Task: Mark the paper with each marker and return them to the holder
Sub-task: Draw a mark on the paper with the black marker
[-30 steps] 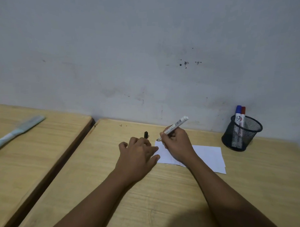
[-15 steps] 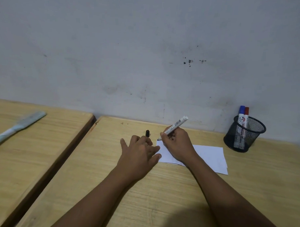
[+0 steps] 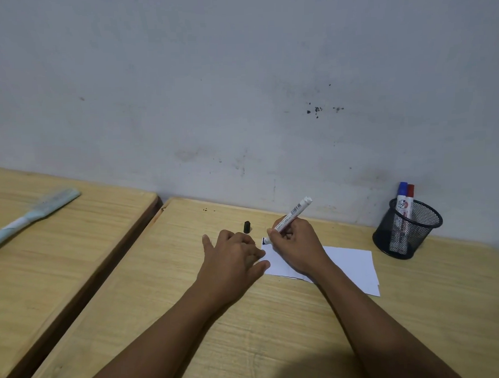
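A white sheet of paper lies on the wooden desk. My right hand grips an uncapped white marker, tip down on the paper's far left corner, where a small black mark shows. My left hand lies flat, fingers apart, pressing on the paper's left edge. The marker's black cap stands on the desk just beyond my left hand. A black mesh holder at the right holds a blue-capped marker and a red-capped marker.
The wall rises directly behind the desk. A second wooden desk stands to the left across a narrow gap, with a pale blue and white stick-like object lying on it.
My left hand's fingers have spread and flattened at the paper's edge. A black mark has appeared on the paper under the marker tip. The view shifted slightly.
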The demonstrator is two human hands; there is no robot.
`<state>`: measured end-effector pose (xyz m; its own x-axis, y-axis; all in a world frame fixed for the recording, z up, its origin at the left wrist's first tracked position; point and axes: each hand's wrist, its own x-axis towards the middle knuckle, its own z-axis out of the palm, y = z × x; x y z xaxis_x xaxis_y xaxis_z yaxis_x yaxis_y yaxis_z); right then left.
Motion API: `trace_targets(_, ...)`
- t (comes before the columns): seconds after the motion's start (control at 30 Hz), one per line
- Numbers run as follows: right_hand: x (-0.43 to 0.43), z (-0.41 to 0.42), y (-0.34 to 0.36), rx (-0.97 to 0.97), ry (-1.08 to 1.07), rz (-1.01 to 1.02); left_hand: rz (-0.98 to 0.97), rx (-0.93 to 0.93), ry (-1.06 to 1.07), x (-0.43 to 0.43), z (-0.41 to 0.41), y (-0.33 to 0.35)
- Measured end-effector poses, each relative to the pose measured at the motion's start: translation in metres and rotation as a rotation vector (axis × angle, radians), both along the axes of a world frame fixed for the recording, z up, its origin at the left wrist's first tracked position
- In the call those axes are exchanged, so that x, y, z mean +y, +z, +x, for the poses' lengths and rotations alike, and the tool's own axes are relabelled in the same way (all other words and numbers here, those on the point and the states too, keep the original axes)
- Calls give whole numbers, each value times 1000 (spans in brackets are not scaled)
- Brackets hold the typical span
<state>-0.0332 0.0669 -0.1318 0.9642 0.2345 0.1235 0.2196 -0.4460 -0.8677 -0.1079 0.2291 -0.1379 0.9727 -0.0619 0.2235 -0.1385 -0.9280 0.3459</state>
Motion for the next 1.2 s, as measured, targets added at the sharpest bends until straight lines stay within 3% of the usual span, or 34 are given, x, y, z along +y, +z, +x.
trace_targets(0.23, -9, 2, 22, 162, -22, 359, -68, -7, 30, 0, 0, 1)
trace_targets(0.47, -29, -9, 51, 21, -51, 358, -342, 34, 205, -1, 23, 27)
trace_targets(0.6, -40, -21, 55, 8, -61, 325, -132, 146, 235, 0, 41, 34)
trace_targets(0.67, -46, -28, 58, 10, -70, 327, -118, 160, 238, 0, 42, 39)
trace_targets(0.77, -55, -35, 68, 25, -99, 379, -270, 106, 220, 0, 42, 52)
trace_targets(0.97, -65, -47, 107, 3, -158, 506, -826, 12, -78, -26, 16, 107)
trace_targets(1.2, -85, -76, 150, -77, -151, 514, -964, -11, -276, -75, -13, 155)
